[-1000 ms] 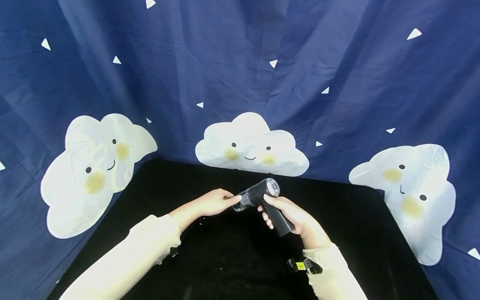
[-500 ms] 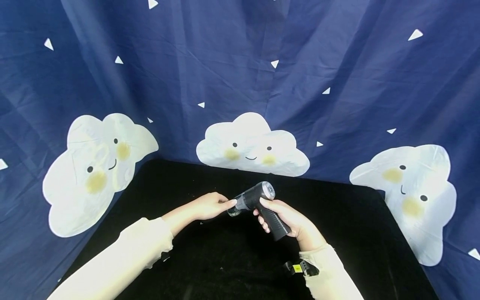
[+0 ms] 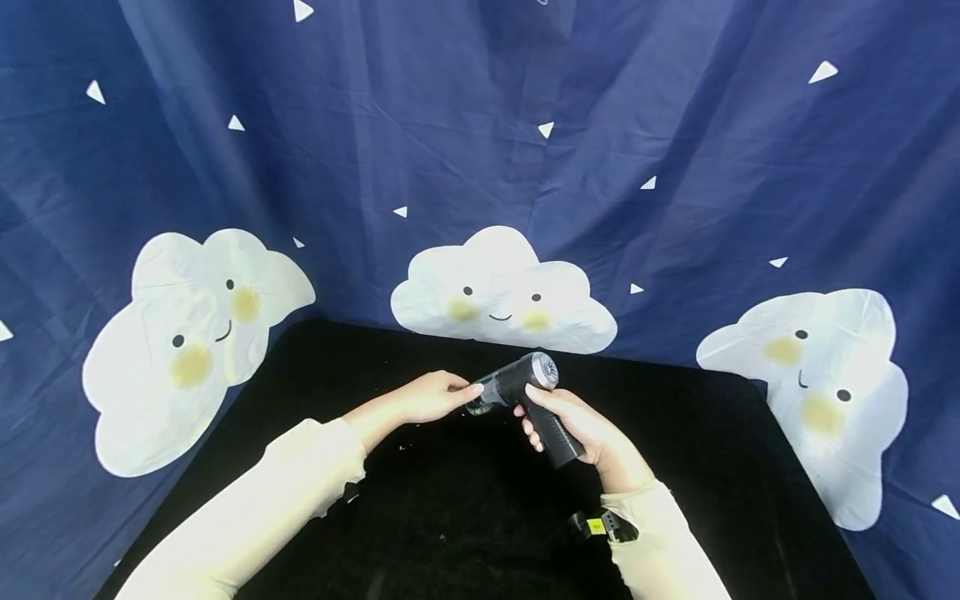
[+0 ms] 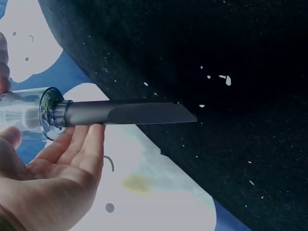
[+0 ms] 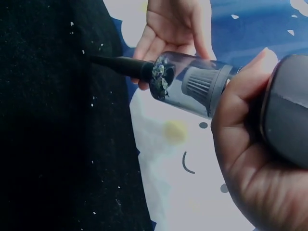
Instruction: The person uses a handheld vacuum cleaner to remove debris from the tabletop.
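Observation:
My right hand (image 3: 581, 425) grips the ribbed black handle of a handheld vacuum cleaner (image 3: 517, 385), whose round silver end faces up and right. In the right wrist view, greyish debris (image 5: 161, 79) lies inside its clear dust cup (image 5: 192, 82), near a pleated filter (image 5: 201, 83). My left hand (image 3: 431, 397) supports the front. Its fingers (image 4: 91, 149) lie fairly straight against the base of the dark crevice nozzle (image 4: 130, 112), and its thumb (image 4: 10, 136) is at the cup. The slanted nozzle tip points over the black cloth, hidden in the head view.
Small white scraps (image 4: 228, 80) are scattered on the black-covered table (image 3: 480, 517). A blue curtain (image 3: 480, 108) with clouds and white triangles hangs behind and along both sides. A black strap with a yellow label (image 3: 596, 527) is at the right sleeve.
Both hands and the vacuum cleaner shifted a little left and nearer, then back right and slightly farther away. Each hand has kept its place on it.

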{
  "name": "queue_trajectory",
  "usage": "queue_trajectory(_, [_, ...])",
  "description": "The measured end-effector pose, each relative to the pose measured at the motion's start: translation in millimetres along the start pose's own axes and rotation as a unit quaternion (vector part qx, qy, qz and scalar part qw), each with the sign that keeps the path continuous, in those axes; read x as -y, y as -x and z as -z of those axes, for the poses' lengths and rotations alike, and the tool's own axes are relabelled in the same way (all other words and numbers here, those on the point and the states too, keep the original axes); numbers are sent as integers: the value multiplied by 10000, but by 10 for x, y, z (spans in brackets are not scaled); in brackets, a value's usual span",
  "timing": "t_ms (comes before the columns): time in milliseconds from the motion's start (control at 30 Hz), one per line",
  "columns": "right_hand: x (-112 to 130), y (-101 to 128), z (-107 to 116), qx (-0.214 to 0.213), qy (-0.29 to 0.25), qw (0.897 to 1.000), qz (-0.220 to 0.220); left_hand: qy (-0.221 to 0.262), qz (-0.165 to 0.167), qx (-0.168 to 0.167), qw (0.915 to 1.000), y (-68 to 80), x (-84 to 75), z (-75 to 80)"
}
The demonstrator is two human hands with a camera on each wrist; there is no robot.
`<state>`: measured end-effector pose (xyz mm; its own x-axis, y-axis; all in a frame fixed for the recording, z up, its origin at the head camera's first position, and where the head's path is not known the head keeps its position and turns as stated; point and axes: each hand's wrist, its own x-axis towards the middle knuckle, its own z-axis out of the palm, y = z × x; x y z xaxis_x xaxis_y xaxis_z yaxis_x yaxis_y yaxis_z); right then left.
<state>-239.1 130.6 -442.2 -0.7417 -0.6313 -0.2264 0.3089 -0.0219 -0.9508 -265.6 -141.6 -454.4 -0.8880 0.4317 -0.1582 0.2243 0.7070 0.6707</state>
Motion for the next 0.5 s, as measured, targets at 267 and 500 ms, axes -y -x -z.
queue_trajectory(267, [-24, -29, -27, 127, -68, 9998, -117, 16, 141, -9, 9999, 87, 20, 7])
queue_trajectory(500, [-46, 32, 0, 457, -199, 9984, -257, -91, 259, 107, 9996, 175, -24, -29])
